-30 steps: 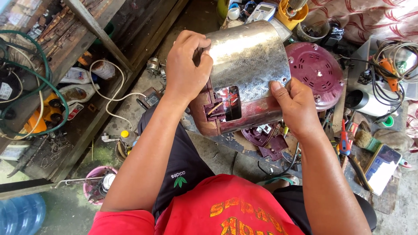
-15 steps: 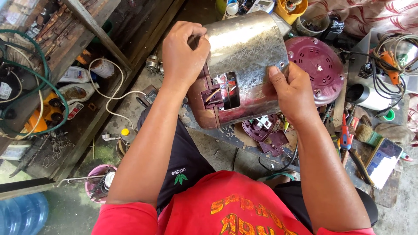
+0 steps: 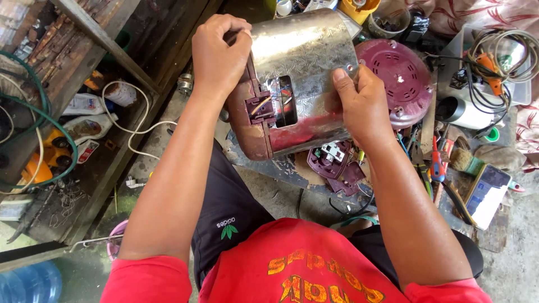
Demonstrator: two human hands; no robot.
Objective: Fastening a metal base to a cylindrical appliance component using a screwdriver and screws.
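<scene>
Both hands hold a cylindrical appliance body [image 3: 306,56] with a patterned shiny metal shell and a maroon plastic rim, tipped on its side. My left hand [image 3: 220,53] grips its left edge from above. My right hand [image 3: 359,104] clasps the right side, thumb on the metal. A rectangular cutout in the shell faces me, with a maroon switch part [image 3: 261,108] and wires showing inside it.
A round maroon base plate [image 3: 396,78] lies to the right. Loose maroon plastic pieces [image 3: 337,163] lie below the body. Screwdrivers [image 3: 437,163], a brush, a phone [image 3: 487,193], cables and a white cylinder clutter the right. A wooden shelf with bottles and a green hose [image 3: 45,123] stands left.
The appliance body has been turned and tilted between my hands, bringing the cutout more squarely toward me. My left hand has shifted up along the left edge.
</scene>
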